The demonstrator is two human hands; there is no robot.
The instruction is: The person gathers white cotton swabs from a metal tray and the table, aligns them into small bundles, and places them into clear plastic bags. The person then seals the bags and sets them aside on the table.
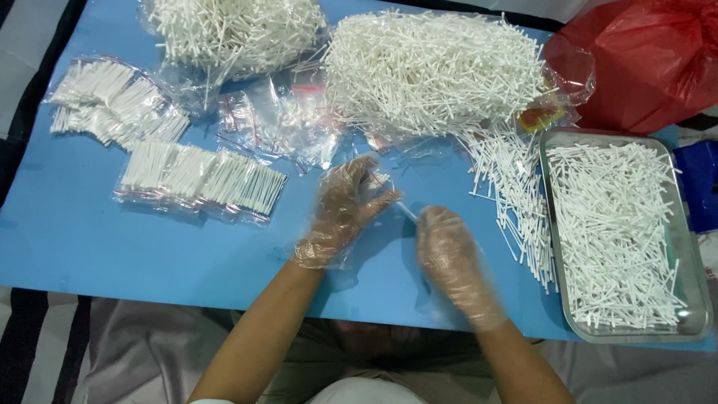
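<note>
Both my hands wear clear plastic gloves over a blue table (90,239). My left hand (345,206) is raised near the middle, fingers curled around what looks like a small clear bag with white sticks in it. My right hand (449,258) is just to its right, blurred, pinching a thin white stick (407,212) that points toward the left hand. A loose spread of white sticks (512,194) lies right of my hands.
A metal tray (692,254) full of white sticks sits at the right. Big heaps of sticks (434,71) lie at the back. Filled clear bags (202,179) and empty zip bags (284,123) lie at the left. A red plastic bag (651,60) is at the back right.
</note>
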